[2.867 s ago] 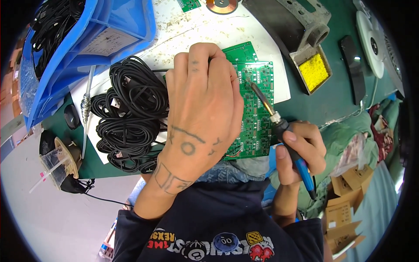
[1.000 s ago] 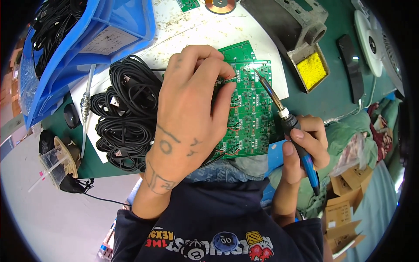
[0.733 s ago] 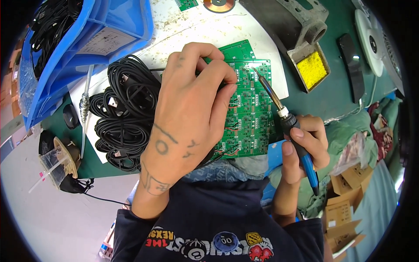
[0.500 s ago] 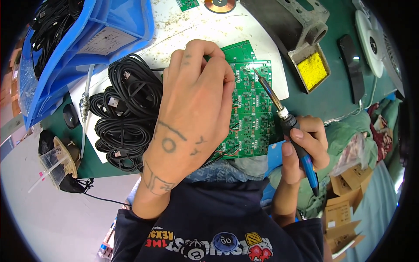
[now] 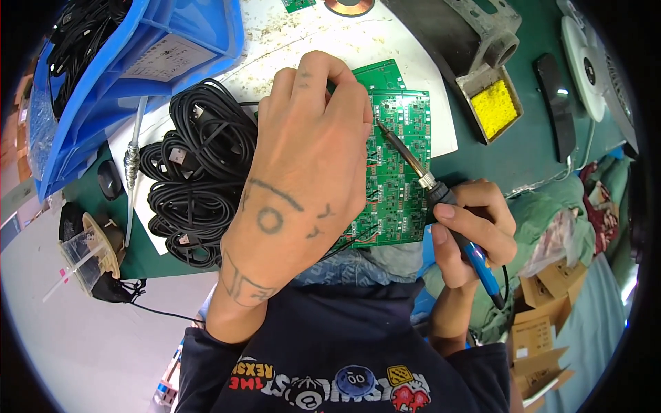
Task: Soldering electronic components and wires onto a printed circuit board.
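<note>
My right hand [image 5: 475,230] grips a soldering iron [image 5: 411,160] with a blue and black handle. Its tip rests at or just above a green panel of circuit boards [image 5: 403,199], close to my left fingertips. My left hand [image 5: 303,155] is over the panel's left side, thumb and fingers pinched together. What they pinch is hidden behind the hand. Thin red and black wires show on the panel below it. A second green board [image 5: 384,74] sticks out behind the panel. Left of my left hand lie coiled black USB cables [image 5: 213,127], bundled in several loops.
At the upper left stands a blue bin [image 5: 186,34] holding more black cables. A metal iron stand [image 5: 499,51] with a yellow sponge [image 5: 494,110] is at the upper right. A spool [image 5: 100,255] sits at the left table edge. Cardboard boxes [image 5: 540,337] lie at the lower right.
The soldering iron has moved left and its tip is now near my left fingertips. My left hand has shifted slightly up, still pinched.
</note>
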A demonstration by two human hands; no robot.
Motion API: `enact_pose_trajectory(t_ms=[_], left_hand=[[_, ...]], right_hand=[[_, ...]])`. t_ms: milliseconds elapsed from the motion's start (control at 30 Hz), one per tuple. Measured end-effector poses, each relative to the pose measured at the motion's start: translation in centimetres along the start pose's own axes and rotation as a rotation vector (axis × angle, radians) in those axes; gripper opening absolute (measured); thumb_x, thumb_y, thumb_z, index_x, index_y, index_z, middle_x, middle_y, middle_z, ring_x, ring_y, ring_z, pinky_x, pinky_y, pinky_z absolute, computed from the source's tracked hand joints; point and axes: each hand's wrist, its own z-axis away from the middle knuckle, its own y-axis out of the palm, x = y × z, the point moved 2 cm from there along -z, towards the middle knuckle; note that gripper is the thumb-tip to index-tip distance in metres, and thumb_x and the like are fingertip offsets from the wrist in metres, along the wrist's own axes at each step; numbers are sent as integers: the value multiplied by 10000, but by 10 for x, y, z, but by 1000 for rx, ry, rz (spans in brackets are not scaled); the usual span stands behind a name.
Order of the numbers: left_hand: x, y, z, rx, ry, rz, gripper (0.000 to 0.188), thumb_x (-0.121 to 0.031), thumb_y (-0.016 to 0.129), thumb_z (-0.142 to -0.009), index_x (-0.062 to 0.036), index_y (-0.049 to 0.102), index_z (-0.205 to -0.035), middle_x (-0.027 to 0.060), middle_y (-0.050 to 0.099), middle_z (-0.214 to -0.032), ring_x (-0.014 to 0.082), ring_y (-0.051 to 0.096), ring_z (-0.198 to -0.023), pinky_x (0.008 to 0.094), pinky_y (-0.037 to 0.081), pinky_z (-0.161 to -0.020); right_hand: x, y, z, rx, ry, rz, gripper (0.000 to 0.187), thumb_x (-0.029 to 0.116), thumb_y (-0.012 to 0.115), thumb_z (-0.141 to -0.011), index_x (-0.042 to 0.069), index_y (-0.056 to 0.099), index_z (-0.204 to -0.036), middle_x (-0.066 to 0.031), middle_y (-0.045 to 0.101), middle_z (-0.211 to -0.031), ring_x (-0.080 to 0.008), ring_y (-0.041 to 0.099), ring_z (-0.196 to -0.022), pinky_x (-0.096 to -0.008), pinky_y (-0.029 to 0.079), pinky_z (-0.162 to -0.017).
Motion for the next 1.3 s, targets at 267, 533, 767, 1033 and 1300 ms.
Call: enact_pose_trajectory(t_ms=[267,533,767,1033,1300], left_hand=[[-2,1,0,-5,0,-18,137,70,634,-825,-17,581,-916,94,549,-1147,258,534,-956,341,448,-864],[-1,0,-1,1,15,-33,150,70,632,-821,-19,580,-930,96,549,-1144,260,533,-957,343,448,-866],[0,1,0,-2,16,-32,153,69,633,-825,-19,579,-938,98,548,-1146,263,534,-962,343,447,-868],[2,1,2,-10,8,-6,147,66,634,-835,-18,575,-941,98,550,-1153,265,537,-972,344,447,-870],[7,2,0,-76,-4,95,137,65,639,-835,-6,609,-948,93,578,-1086,254,565,-913,335,466,-834]], right_hand=[[-1,1,0,8,-23,4,333,44,756,-635,69,837,-957,-71,612,-811,-164,486,-645,-259,377,-570],[-4,-1,0,-51,-8,-75,315,51,762,-641,61,835,-947,-76,609,-813,-161,467,-645,-266,369,-568],[-3,-1,1,-43,3,-42,310,58,763,-643,58,834,-945,-75,607,-815,-158,459,-646,-269,359,-564],[-1,0,2,-25,29,-14,315,60,764,-648,60,835,-956,-71,610,-819,-149,457,-641,-261,351,-560],[-1,1,2,-29,33,18,320,64,769,-653,63,836,-965,-69,616,-819,-142,459,-637,-254,357,-558]])
